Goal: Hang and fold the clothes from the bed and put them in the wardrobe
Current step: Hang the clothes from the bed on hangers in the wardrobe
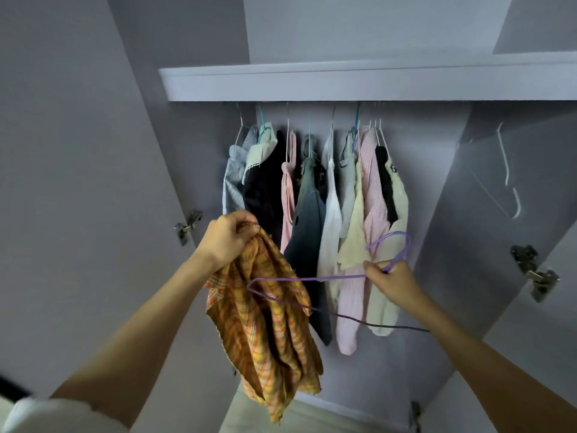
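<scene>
Left arm: raised from lower left, white sleeve point(46, 414) at the shoulder end. Left hand point(226, 237): fingers curled tight, gripping the top edge of an orange-and-yellow plaid shirt point(271, 326).

Plaid shirt: bunched, hanging straight down from that hand, long axis vertical, lower hem loose in front of the open wardrobe point(343, 85).

Right arm: raised from lower right. Right hand point(395, 281): fingers closed around the neck of a purple wire hanger point(312, 279).

Purple wire hanger: long axis roughly horizontal, hook curving up and to the right above that hand, one shoulder tip pointing left and lying across the front of the plaid shirt; its far bar runs darker toward the lower right.

Hanging clothes point(315, 201): a row on white and blue hangers under the shelf, behind both hands; pink striped shirt point(373, 195) among them. A dark mark on the cream garment point(398, 195) at the right end, not legible.

Empty white hanger point(510, 182): on the inside of the right-hand door point(499, 229), well apart from the row.
</scene>
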